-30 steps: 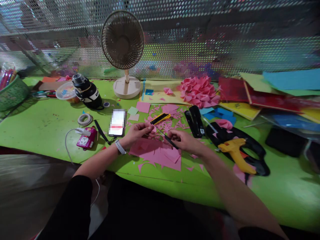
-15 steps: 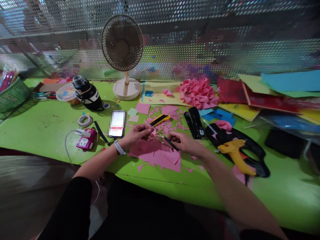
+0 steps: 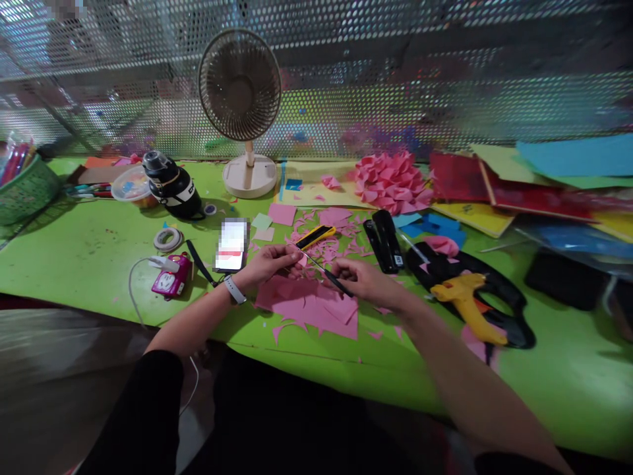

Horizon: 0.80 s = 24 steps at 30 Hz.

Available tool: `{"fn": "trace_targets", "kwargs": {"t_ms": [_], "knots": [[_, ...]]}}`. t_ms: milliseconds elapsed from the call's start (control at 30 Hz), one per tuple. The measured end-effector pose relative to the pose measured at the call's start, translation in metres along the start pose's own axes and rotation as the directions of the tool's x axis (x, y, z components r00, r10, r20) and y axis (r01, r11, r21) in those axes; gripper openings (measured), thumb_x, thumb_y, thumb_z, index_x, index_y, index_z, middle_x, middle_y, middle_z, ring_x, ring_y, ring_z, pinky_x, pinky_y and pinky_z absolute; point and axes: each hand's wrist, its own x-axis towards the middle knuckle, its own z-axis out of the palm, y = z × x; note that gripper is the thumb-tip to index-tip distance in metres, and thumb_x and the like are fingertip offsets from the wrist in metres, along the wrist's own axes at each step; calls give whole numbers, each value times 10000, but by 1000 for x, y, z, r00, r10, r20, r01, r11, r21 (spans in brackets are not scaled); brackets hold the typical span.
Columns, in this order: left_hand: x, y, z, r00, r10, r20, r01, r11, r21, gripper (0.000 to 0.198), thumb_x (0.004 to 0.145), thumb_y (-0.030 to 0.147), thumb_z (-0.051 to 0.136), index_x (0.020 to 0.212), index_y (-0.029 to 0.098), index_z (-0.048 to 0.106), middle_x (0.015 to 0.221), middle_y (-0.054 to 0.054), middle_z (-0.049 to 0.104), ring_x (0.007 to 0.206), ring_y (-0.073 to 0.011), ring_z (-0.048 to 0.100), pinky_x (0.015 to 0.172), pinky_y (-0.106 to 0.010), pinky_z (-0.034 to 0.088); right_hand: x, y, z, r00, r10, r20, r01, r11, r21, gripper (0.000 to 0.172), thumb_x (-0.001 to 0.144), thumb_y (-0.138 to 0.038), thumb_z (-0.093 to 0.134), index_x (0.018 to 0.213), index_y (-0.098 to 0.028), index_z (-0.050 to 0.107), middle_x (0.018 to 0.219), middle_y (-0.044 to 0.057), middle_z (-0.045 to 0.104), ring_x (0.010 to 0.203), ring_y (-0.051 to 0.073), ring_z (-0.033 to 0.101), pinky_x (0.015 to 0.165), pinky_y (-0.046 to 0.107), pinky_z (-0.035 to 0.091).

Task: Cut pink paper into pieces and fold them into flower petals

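My left hand [image 3: 273,264], a white watch strap [image 3: 234,290] at its wrist, is closed in a pinch on a small pink paper piece [image 3: 301,261]. My right hand [image 3: 366,280] is closed round a slim tool with a black handle [image 3: 338,283] and a thin metal shaft [image 3: 312,260]. Its metal end reaches the left fingertips; whether it is a single rod or a blade seen edge-on, I cannot tell. Under both hands lie pink paper sheets [image 3: 316,315]. Just behind the fingers rests a yellow and black utility knife [image 3: 315,237] among pink paper scraps [image 3: 346,245].
A fan [image 3: 250,175], a black bottle [image 3: 173,188] and a phone [image 3: 231,245] stand or lie to the left. Pink paper petals [image 3: 390,183] are heaped at the back. A black stapler [image 3: 384,243] and a yellow glue gun [image 3: 465,307] lie on the right.
Almost nothing differs. Both hands hold the same positions, with the tool's end still at the left fingertips; the view has shifted very slightly.
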Motion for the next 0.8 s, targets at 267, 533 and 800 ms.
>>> {"fn": "trace_targets", "kwargs": {"t_ms": [267, 533, 800], "knots": [[-1, 1, 1, 1000, -5, -27, 3, 998, -63, 327, 767, 349, 809, 934, 117, 651, 817, -51, 741, 615, -103, 699, 574, -192, 547, 11, 15, -10, 955, -21, -296, -27, 987, -157, 385, 710, -574, 713, 744, -216, 578, 679, 28, 624, 633, 181, 572, 573, 302, 422], [-1, 6, 9, 994, -76, -81, 58, 977, -204, 290, 911, 366, 657, 930, 80, 695, 885, -128, 762, 684, -127, 723, 616, -202, 576, 26, 38, -25, 853, -88, -514, -287, 744, -603, 220, 787, -447, 654, 861, -240, 659, 871, 74, 705, 749, 243, 625, 596, 323, 377], [0, -1, 8, 997, -49, -54, 38, 983, -179, 116, 845, 119, 699, 960, 102, 706, 912, -92, 761, 774, -129, 734, 724, -229, 583, 32, 45, -19, 841, -72, -537, -370, 648, -666, 266, 792, -471, 677, 898, -231, 723, 867, 87, 707, 771, 253, 633, 589, 318, 363]]}}
